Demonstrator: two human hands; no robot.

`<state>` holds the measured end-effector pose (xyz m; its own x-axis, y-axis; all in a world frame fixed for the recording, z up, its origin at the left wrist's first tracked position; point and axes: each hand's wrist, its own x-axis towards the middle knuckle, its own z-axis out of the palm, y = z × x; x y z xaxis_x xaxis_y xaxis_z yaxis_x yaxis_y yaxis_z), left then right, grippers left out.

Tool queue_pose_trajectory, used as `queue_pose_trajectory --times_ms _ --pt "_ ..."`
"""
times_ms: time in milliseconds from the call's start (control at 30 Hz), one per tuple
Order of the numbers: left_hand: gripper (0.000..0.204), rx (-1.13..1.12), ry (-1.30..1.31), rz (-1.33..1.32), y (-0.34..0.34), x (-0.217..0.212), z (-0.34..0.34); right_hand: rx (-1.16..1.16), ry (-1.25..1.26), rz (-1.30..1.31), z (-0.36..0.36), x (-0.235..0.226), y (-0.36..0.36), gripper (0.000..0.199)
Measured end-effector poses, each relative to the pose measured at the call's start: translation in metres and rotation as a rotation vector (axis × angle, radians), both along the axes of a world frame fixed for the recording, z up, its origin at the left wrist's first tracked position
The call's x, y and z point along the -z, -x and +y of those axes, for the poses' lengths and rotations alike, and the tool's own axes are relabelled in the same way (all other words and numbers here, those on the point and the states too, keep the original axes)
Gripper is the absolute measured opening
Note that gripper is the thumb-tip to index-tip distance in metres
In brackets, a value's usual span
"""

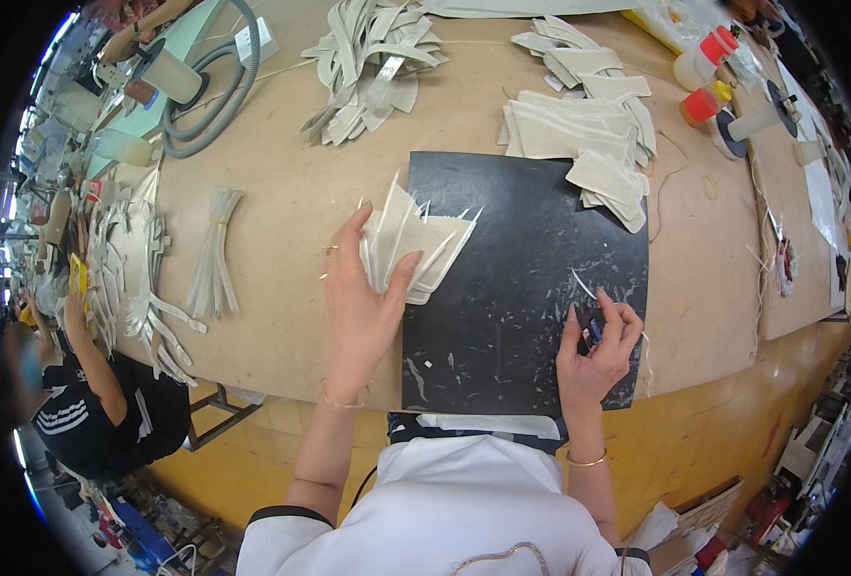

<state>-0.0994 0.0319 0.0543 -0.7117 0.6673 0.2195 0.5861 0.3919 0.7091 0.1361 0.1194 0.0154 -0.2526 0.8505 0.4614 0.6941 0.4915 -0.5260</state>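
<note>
My left hand (363,288) is closed on a bunch of cream fabric pieces (416,240) with white edges, their pointed ends fanned out. The pieces rest over the left part of a black mat (502,326). Over the mat's right side, my right hand (598,350) grips a small dark-handled tool (591,331), mostly covered by the fingers; its exact kind cannot be made out. A thin curved white sliver (581,284) shows just beyond these fingertips, and whether it is part of the tool is unclear. Small white scraps dot the mat.
Stacked cream pieces (579,130) overlap the mat's far right corner. More strips (373,58) lie at the back, with a tied bundle (217,254) at left. Red-topped bottles (704,58) stand far right, a grey hose (243,86) far left. A co-worker (109,413) sits at left.
</note>
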Motion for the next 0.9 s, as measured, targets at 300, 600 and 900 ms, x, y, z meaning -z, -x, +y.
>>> queue_pose_trajectory --times_ms 300,600,900 --pt "0.029 0.23 -0.034 0.073 -0.024 0.002 0.024 -0.061 0.202 -0.002 0.033 -0.038 -0.016 0.023" --pt "0.021 0.77 -0.239 0.347 -0.052 0.009 0.165 -0.13 0.272 -0.058 0.085 -0.039 -0.022 0.015" --pt "0.013 0.986 0.164 0.557 -0.066 0.023 0.207 -0.319 0.237 -0.333 0.119 -0.027 -0.023 0.012"
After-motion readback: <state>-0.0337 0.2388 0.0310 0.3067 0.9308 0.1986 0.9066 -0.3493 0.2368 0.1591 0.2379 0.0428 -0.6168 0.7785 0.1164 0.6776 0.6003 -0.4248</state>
